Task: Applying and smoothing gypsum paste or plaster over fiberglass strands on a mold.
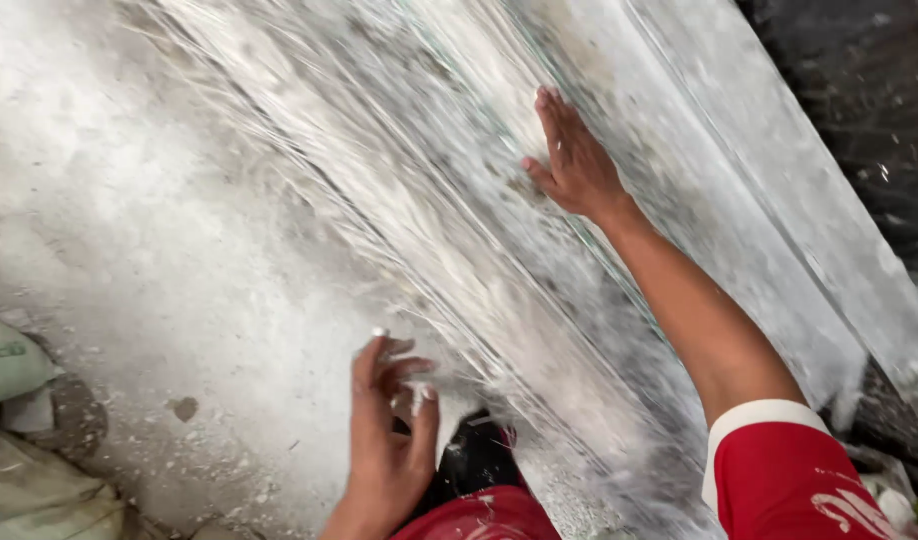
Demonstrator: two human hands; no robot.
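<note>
Right hand point(574, 160): flat, fingers together and extended, palm pressed on a long grey-white slab point(499, 250) streaked with pale fibres, which runs diagonally under and beyond both hands; it grips nothing. Left hand point(389, 420): fingers curled narrow, white-smeared tips pinching a tuft of the fibres point(429, 385) at the slab's near edge, just beside the dusty floor point(159, 250). Greenish sacks point(19, 440) lie well apart, to the left of the left hand; a red sleeve with white cuff point(779, 470) covers the right upper arm.
</note>
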